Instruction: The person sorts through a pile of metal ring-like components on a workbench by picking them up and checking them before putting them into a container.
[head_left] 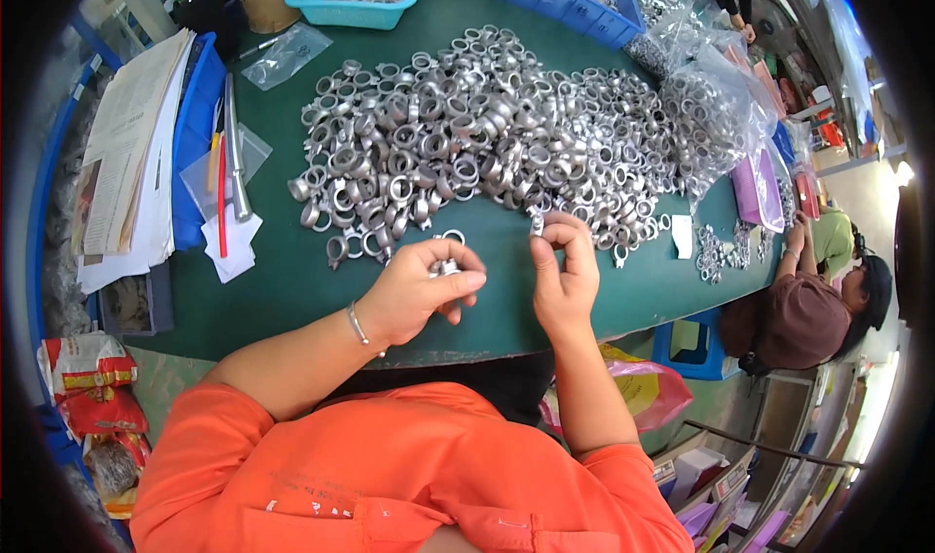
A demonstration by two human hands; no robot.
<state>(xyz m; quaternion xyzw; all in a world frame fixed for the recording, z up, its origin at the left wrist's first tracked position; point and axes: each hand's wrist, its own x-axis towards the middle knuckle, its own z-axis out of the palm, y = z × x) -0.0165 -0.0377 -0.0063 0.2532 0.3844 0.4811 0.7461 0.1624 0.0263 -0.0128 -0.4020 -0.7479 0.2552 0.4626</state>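
Note:
A large heap of silver metal rings (pixel 419 129), each with a small lug, covers the middle of the green table (pixel 292 305). My left hand (pixel 424 285) is closed around a few metal rings (pixel 446 268), which show between the thumb and curled fingers. Just right of it, at the heap's near edge, my right hand (pixel 567 276) pinches a single metal ring (pixel 537 224) between thumb and forefinger. Part of that ring is hidden by the fingers. The two hands are apart from each other.
Behind the heap stand a light-blue tray (pixel 365 13) and a blue bin (pixel 584 13), both with metal parts. Clear bags of rings (pixel 716 115) lie right. Papers (pixel 131 154), a red pen (pixel 222 198) and a metal tool (pixel 236 154) lie left. A co-worker (pixel 804 310) sits at right.

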